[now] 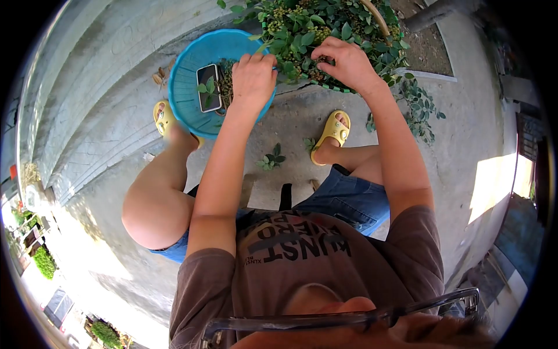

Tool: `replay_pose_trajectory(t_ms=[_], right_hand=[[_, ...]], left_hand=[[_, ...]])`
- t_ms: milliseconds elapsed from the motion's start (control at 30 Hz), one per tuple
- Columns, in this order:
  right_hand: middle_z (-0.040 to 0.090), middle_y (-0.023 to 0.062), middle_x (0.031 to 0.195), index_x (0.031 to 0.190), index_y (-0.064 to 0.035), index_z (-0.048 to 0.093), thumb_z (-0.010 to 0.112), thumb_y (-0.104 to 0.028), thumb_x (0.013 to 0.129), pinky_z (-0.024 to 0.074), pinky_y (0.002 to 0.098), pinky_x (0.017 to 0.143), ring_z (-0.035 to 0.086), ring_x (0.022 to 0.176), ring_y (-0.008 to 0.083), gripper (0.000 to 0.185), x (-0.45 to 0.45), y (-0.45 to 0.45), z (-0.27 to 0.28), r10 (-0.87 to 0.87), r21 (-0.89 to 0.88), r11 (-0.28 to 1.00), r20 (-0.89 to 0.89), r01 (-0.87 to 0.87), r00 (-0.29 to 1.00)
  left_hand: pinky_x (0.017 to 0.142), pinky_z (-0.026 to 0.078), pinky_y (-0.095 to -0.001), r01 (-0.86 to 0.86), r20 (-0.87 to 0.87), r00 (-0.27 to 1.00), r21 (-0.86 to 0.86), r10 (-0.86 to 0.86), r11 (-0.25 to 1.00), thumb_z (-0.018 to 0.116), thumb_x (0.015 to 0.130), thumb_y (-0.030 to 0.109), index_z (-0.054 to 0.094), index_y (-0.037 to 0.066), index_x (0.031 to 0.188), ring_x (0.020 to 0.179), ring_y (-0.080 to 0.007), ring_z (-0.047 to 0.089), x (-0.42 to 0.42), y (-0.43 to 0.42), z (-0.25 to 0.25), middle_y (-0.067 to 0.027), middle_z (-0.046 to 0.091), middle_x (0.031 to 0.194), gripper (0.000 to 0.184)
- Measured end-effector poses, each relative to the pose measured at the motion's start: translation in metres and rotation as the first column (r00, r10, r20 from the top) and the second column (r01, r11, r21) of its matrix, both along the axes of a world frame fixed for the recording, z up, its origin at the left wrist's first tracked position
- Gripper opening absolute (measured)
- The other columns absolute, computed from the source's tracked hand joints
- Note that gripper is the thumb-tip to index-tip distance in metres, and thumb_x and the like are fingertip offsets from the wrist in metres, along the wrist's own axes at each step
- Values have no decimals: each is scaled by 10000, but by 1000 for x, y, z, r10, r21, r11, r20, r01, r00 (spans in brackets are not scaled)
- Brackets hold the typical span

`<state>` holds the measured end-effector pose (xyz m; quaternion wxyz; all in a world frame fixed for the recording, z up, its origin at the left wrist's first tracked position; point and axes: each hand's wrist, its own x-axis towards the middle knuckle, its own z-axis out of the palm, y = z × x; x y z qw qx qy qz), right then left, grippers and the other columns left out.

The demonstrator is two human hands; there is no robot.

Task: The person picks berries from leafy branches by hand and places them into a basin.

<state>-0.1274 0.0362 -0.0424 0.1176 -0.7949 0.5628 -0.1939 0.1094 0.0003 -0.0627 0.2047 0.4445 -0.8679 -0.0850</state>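
My left hand [254, 78] is closed, back upward, over the right side of a blue plastic basin [187, 55]; what its fingers grip is hidden. To the right, my right hand [347, 64] hovers at the near side of a basket of leafy green sprigs with small berry clusters [296, 35]. Its thumb and forefinger are curled with a gap between them, close to the leaves. Inside the basin lie a phone [208, 87] with a leaf sprig across it and a heap of small greenish-brown berries [227, 78], partly covered by my left hand.
The basket has a curved handle [376, 16] and a green rim. Loose leafy sprigs lie on the concrete floor, one cut sprig [272, 158] between my feet and a larger branch [415, 107] at right. Yellow slippers [335, 131] are on my feet. Concrete steps [99, 75] rise at left.
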Motion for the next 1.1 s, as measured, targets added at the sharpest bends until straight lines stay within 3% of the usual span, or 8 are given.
replay_pose_trajectory(t_ms=[67, 167, 567, 1100], right_hand=[[587, 3, 920, 894, -140, 636, 676, -167, 770, 469, 375, 762, 612, 820, 211, 133, 3, 2, 4, -36, -65, 998, -137, 27, 990], [569, -9, 895, 867, -152, 628, 678, -196, 755, 441, 384, 775, 597, 833, 196, 130, 5, 1, 4, -54, -78, 996, -188, 40, 981], [575, -30, 825, 848, -150, 615, 679, -155, 731, 393, 357, 715, 571, 856, 173, 134, 7, 0, 5, -49, -265, 964, -232, -15, 971], [594, 11, 782, 785, -130, 612, 622, -149, 735, 443, 410, 748, 598, 844, 200, 54, 8, 4, 2, -136, -172, 980, -243, 95, 960]], left_hand=[[728, 472, -412, -8, 11, 1000, 4, 8, 1000, 682, 741, 134, 638, 96, 870, 843, -278, 573, 0, -1, -1, -70, 612, 842, 142], [727, 478, -413, -24, 25, 999, 14, 24, 1000, 678, 743, 139, 643, 95, 840, 851, -281, 576, -1, -3, -3, -73, 614, 851, 113], [699, 470, -421, -37, 59, 997, -50, 40, 998, 654, 741, 154, 657, 110, 764, 850, -259, 575, -3, 0, 18, -41, 603, 822, 50], [675, 468, -422, -44, 91, 995, -69, 50, 997, 646, 734, 159, 651, 111, 747, 826, -254, 582, -6, 7, 29, -28, 605, 807, 50]])
